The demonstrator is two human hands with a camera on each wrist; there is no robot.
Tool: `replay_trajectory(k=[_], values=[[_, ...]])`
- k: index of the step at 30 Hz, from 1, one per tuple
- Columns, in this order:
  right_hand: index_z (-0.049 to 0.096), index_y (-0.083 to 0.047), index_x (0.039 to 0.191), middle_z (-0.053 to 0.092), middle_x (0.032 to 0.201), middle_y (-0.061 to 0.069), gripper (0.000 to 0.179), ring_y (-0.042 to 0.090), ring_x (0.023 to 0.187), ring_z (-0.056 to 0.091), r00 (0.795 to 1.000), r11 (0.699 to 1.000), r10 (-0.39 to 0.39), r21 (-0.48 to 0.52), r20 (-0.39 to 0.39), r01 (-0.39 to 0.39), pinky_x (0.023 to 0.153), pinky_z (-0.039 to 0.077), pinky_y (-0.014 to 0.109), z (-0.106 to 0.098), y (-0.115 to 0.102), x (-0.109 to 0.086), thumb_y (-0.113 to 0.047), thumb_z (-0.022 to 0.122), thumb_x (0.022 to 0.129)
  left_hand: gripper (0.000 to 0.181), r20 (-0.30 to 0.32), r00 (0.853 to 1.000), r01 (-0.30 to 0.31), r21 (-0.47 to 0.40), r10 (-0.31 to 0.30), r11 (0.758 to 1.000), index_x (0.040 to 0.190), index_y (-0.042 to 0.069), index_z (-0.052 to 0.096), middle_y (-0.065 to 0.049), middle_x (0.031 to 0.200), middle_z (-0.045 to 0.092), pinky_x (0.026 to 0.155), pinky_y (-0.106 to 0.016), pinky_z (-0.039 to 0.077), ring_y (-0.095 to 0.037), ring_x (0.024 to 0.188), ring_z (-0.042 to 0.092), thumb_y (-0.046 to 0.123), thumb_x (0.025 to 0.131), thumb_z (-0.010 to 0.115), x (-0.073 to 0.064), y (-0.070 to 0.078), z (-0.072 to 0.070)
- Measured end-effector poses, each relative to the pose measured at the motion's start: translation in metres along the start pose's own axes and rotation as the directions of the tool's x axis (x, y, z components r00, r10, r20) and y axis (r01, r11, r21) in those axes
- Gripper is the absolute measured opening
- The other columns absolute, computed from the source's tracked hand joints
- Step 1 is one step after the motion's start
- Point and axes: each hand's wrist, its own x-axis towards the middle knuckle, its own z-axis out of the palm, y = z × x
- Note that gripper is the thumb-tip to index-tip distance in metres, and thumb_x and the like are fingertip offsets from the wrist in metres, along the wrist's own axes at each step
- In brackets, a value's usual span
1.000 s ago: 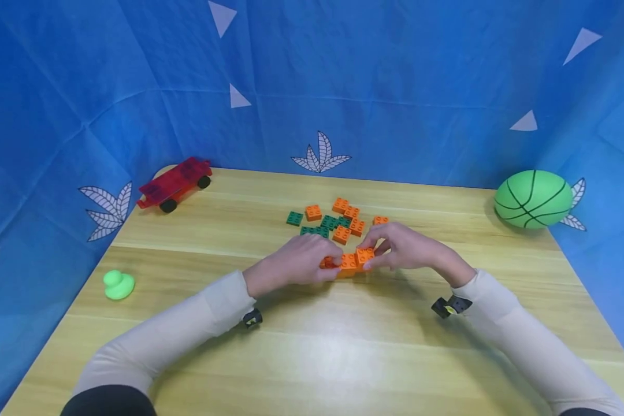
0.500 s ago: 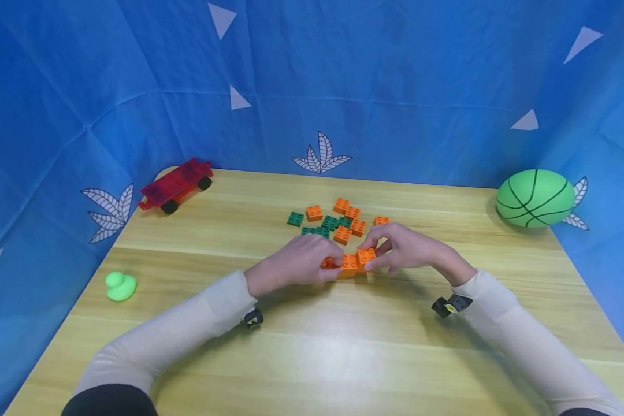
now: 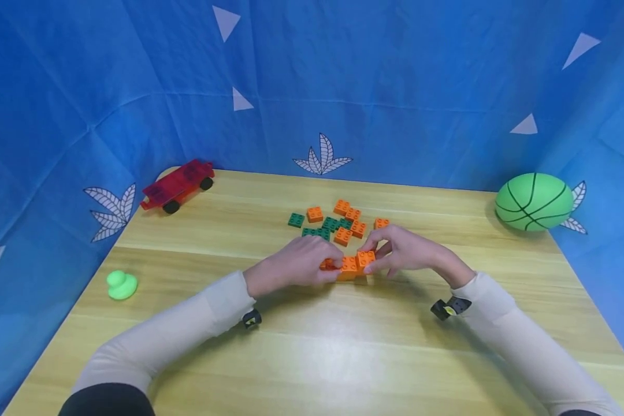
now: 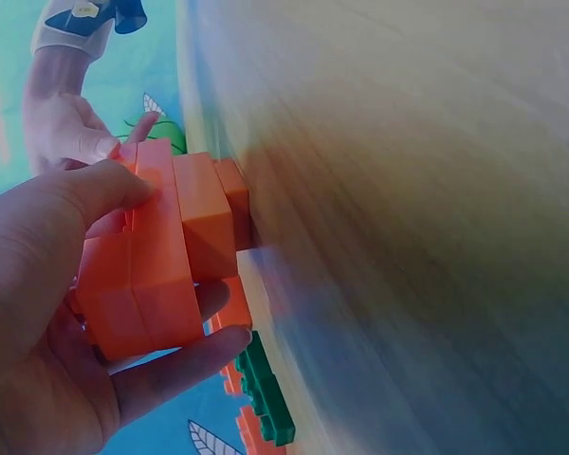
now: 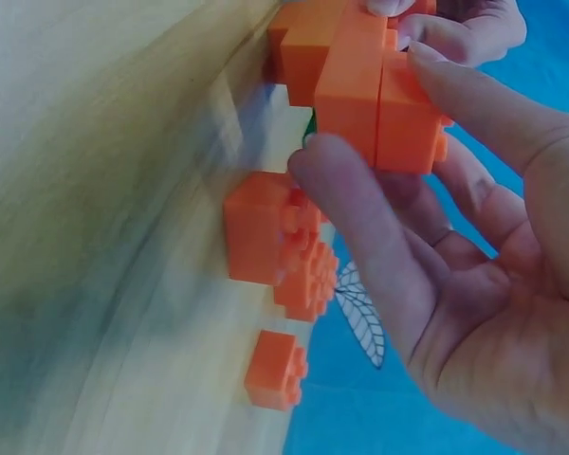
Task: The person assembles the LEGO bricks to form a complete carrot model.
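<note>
Between both hands is a joined stack of orange toy building bricks [image 3: 347, 268], several layers thick in the left wrist view. My left hand [image 3: 304, 260] grips its left end, thumb [image 4: 114, 188] pressed to the near side and fingers partly hidden behind. At the right end, my right hand [image 3: 403, 248] pinches a studded orange brick [image 5: 408, 109] on the stack's top layer. In the right wrist view this brick sits against the layer below, thumb on one side. Whether it is fully pressed down, I cannot tell.
Behind the hands lie loose orange bricks [image 3: 315, 214] and flat green bricks [image 3: 296, 220]. A red toy car [image 3: 178, 185] stands at the back left, a light green rounded toy [image 3: 121, 285] at the left edge, and a green ball [image 3: 533, 201] at the back right by the blue cloth [image 3: 395, 75].
</note>
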Motion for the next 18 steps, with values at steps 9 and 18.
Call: replay_trajectory(k=[9, 18], values=[[0.069, -0.002, 0.127, 0.074, 0.119, 0.012, 0.034, 0.028, 0.109, 0.072, 0.993, 0.966, -0.114, -0.234, -0.012, 0.108, 0.093, 0.06, 0.044, -0.021, 0.0, 0.006, -0.021, 0.07, 0.099, 0.017, 0.0, 1.0, -0.016, -0.007, 0.016, 1.0, 0.079, 0.022, 0.067, 0.011, 0.076, 0.066, 0.057, -0.018, 0.036, -0.005, 0.063, 0.049, 0.024, 0.095, 0.071, 0.001, -0.002, -0.001], [0.067, 0.0, 0.129, 0.069, 0.122, 0.016, 0.041, 0.03, 0.103, 0.068, 0.996, 0.9, -0.094, -0.429, -0.012, 0.079, 0.09, 0.058, 0.048, -0.01, 0.013, 0.005, -0.006, 0.076, 0.09, 0.012, -0.042, 0.999, -0.026, 0.009, 0.027, 1.0, 0.085, 0.022, 0.066, 0.011, 0.086, 0.071, 0.06, -0.017, 0.04, -0.006, 0.07, 0.056, 0.025, 0.095, 0.07, -0.005, -0.002, 0.003]])
